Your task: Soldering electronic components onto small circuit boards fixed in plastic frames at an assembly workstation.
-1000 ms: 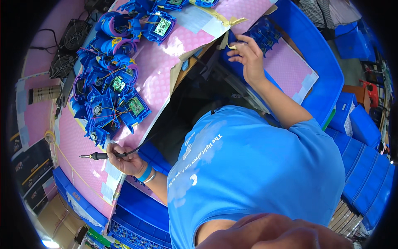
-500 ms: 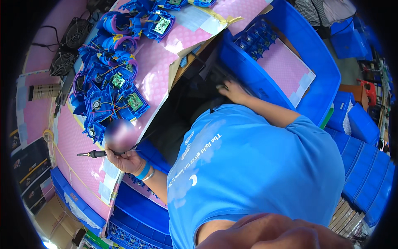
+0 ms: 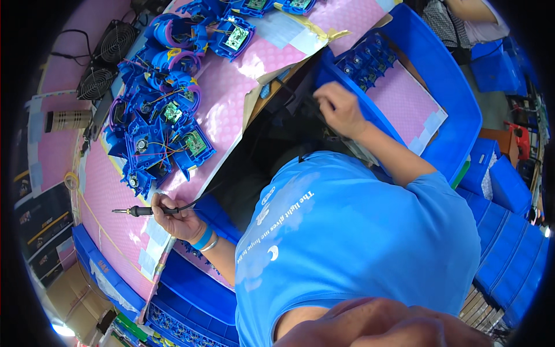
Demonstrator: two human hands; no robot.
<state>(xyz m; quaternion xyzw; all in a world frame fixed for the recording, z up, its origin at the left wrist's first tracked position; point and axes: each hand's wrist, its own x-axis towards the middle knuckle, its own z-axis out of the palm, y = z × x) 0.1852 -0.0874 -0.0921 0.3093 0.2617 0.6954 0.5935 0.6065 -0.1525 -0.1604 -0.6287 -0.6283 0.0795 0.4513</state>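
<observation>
My left hand [image 3: 178,218] is closed around the dark handle of a soldering iron [image 3: 139,211], whose metal tip points left over the pink bench mat. Its black cord trails off to the right behind the fingers. My right hand [image 3: 342,110] is raised beside the near wall of a large blue bin [image 3: 457,115], fingers curled in. Whatever they hold, if anything, is hidden. Just beyond my left hand lies a heap of blue plastic housings [image 3: 144,141] with wires and speakers. Among them is a green circuit board [image 3: 195,143].
The pink padded bench [image 3: 222,110] ends in a taped edge above a dark gap before my body. Inside the bin, more blue parts [image 3: 367,61] lie on a pink sheet. Black fans [image 3: 115,40] stand at the back left. Stacked blue bins [image 3: 509,231] are at right.
My right hand has come up from the dark gap toward the bin wall, its fingers more curled. The left hand still holds the soldering iron in nearly the same place.
</observation>
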